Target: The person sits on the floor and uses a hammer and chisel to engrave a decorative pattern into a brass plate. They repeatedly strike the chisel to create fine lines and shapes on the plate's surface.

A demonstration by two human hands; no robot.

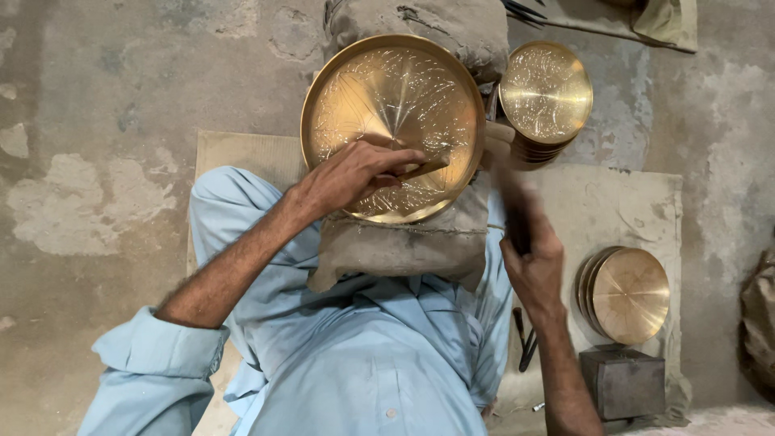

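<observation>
Brass plate worked on a padded lap, with more brassware close by.

The left hand (pixel 355 173) presses a small tool (pixel 424 168) onto the large brass plate (pixel 395 121), fingers wrapped around it; the plate lies on a grey cloth pad (pixel 404 246). The right hand (pixel 533 258) grips a blurred dark handle (pixel 517 218) just beside the plate's right rim. A stack of brass bowls (pixel 545 97) crowds that edge; another stack (pixel 626 295) and a metal block (pixel 622 379) sit further right. Bare floor (pixel 97 121) lies open on the left.
</observation>
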